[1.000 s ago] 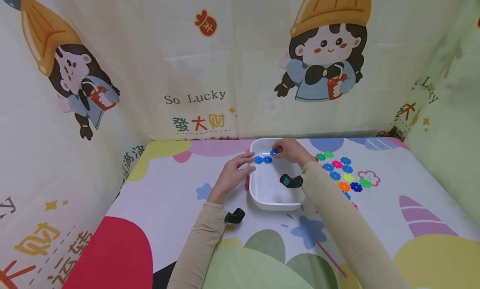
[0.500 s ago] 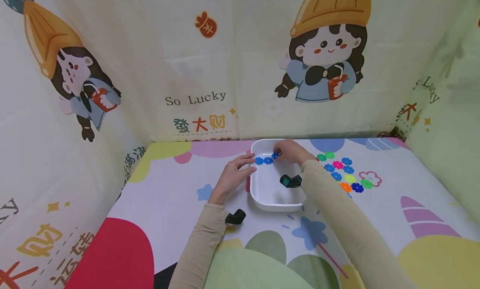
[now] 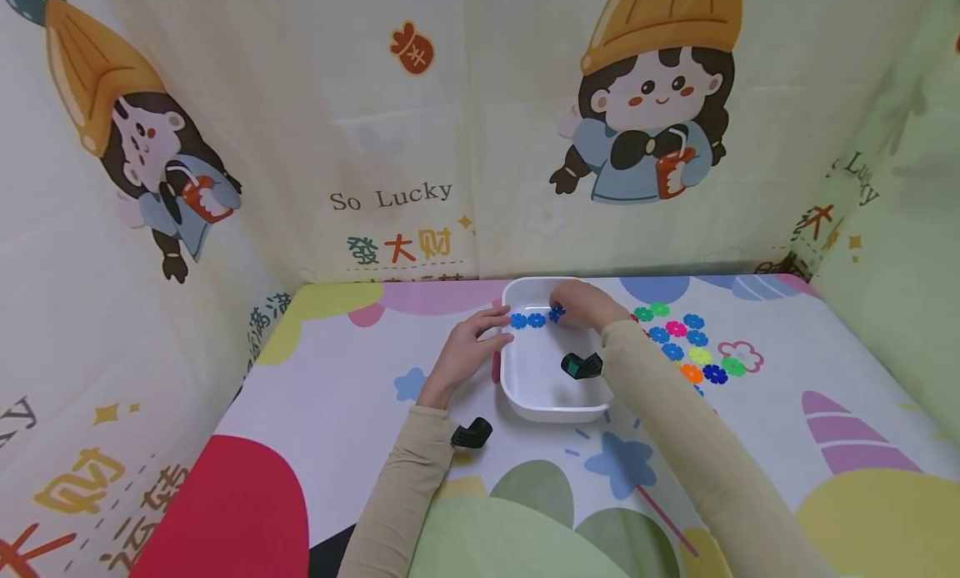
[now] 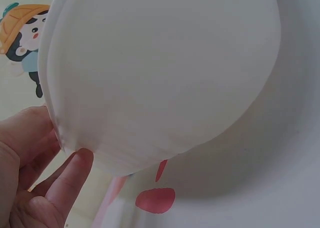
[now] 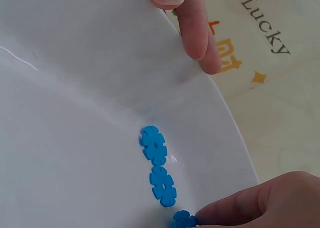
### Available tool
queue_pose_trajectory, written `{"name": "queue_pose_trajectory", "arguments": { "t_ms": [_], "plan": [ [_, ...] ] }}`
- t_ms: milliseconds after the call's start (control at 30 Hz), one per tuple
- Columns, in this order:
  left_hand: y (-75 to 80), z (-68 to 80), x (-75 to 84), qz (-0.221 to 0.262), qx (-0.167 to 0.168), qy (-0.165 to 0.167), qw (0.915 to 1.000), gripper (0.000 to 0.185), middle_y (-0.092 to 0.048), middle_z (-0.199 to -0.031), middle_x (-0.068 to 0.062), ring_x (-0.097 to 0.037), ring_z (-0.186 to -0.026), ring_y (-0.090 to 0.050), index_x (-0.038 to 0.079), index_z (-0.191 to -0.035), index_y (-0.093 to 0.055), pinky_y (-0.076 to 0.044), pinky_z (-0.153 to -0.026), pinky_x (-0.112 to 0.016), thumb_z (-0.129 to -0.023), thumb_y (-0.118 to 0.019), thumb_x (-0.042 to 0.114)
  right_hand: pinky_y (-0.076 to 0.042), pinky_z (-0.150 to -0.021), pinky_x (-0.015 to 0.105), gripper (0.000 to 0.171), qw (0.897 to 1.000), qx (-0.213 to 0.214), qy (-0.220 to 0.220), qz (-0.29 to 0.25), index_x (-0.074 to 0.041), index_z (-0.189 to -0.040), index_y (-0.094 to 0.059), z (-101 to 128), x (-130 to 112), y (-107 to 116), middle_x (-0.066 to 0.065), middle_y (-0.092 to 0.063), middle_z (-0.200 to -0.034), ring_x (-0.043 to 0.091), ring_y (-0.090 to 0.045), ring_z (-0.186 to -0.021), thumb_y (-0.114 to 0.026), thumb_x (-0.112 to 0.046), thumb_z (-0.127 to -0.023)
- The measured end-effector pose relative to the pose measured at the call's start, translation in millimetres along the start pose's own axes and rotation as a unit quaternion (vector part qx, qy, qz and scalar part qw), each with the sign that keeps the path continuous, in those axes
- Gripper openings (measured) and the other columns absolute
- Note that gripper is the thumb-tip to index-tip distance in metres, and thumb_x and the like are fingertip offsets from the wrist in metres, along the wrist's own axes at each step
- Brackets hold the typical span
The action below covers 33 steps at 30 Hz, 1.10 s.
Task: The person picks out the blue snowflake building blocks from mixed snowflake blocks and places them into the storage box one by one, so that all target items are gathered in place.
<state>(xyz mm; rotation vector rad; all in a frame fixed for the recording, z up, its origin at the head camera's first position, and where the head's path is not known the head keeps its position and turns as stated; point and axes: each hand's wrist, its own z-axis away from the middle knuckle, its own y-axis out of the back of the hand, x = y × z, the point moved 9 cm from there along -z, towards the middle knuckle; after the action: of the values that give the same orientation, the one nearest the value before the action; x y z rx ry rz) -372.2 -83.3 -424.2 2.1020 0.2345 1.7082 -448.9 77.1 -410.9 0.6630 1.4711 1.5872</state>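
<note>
A white tray (image 3: pixel 558 401) stands on the table. My left hand (image 3: pixel 467 349) holds its left rim, thumb and fingers either side of the edge; in the left wrist view a fingertip (image 4: pixel 82 163) presses the outer wall. Inside the tray, my right hand (image 3: pixel 588 304) pinches a blue snowflake disc (image 3: pixel 556 314) low over the floor. Two more blue snowflake discs (image 5: pixel 154 144) lie end to end by the far-left part of the wall, in line with the held one. In the right wrist view, the held disc (image 5: pixel 184 219) is partly cut off at the bottom edge.
Loose snowflake discs (image 3: pixel 697 355) in blue, green, pink, orange and yellow lie right of the tray, some hidden behind the right sleeve (image 3: pixel 675 419). A printed cloth wall (image 3: pixel 525 144) rises behind the table. Black wrist devices (image 3: pixel 471 433) sit on both wrists.
My right hand has lowered its blue disc towards the tray floor and shifted it slightly right, opening a small gap to the two lying discs. The left hand stays at the rim.
</note>
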Motion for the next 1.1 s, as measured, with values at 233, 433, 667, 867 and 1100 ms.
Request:
{"name": "queue_pose_trajectory", "arguments": {
  "t_ms": [233, 433, 667, 867, 1100],
  "plan": [
    [-0.2, -0.3, 1.2, 0.001, 0.0, -0.001, 1.0, 0.039, -0.052, -0.141, 0.014, -0.012, -0.141, -0.034, 0.009, -0.127, -0.066, -0.036, -0.111, -0.042, -0.092, -0.069, 0.026, -0.048, -0.096, 0.042, 0.015, 1.0, 0.009, -0.004, 0.011, -0.004, -0.103, -0.071, 1.5, -4.3, 0.5, 0.01, -0.067, -0.101, 0.027, -0.054, -0.093, -0.071, -0.008, -0.089],
    [0.2, -0.7, 1.5, -0.003, -0.001, -0.005, 1.0, 0.04, -0.052, -0.141, 0.014, -0.011, -0.141, -0.034, 0.008, -0.127, -0.066, -0.037, -0.111, -0.04, -0.092, -0.069, 0.027, -0.048, -0.098, 0.043, 0.018, 1.0, 0.013, -0.008, 0.009, -0.005, -0.105, -0.072, 1.5, -4.2, -0.1, 0.009, -0.067, -0.101, 0.027, -0.055, -0.094, -0.073, -0.009, -0.087],
    [0.6, -0.2, 1.5, -0.005, -0.003, -0.004, 1.0, 0.041, -0.052, -0.14, 0.015, -0.01, -0.141, -0.034, 0.008, -0.127, -0.066, -0.037, -0.111, -0.04, -0.092, -0.069, 0.028, -0.049, -0.096, 0.041, 0.017, 1.0, 0.011, -0.017, -0.003, -0.006, -0.104, -0.072, -0.1, -0.8, -2.0, 0.008, -0.066, -0.098, 0.026, -0.055, -0.093, -0.073, -0.01, -0.088],
    [-0.2, -0.2, 0.7, -0.008, -0.003, -0.003, 1.0, 0.04, -0.052, -0.14, 0.016, -0.01, -0.141, -0.034, 0.009, -0.128, -0.065, -0.037, -0.111, -0.041, -0.093, -0.068, 0.027, -0.048, -0.098, 0.042, 0.019, 1.0, 0.007, -0.024, -0.014, -0.005, -0.107, -0.073, 0.4, 0.5, -2.2, 0.01, -0.067, -0.101, 0.027, -0.055, -0.095, -0.072, -0.009, -0.089],
    [-0.4, 0.6, -0.5, -0.002, -0.002, 0.003, 1.0, 0.041, -0.052, -0.141, 0.015, -0.012, -0.141, -0.035, 0.01, -0.128, -0.066, -0.039, -0.109, -0.041, -0.092, -0.069, 0.03, -0.047, -0.1, 0.044, 0.02, 0.999, 0.008, -0.022, -0.025, -0.005, -0.108, -0.073, 1.2, 0.4, -2.0, 0.01, -0.068, -0.104, 0.027, -0.056, -0.096, -0.072, -0.008, -0.088]
  ]
}}
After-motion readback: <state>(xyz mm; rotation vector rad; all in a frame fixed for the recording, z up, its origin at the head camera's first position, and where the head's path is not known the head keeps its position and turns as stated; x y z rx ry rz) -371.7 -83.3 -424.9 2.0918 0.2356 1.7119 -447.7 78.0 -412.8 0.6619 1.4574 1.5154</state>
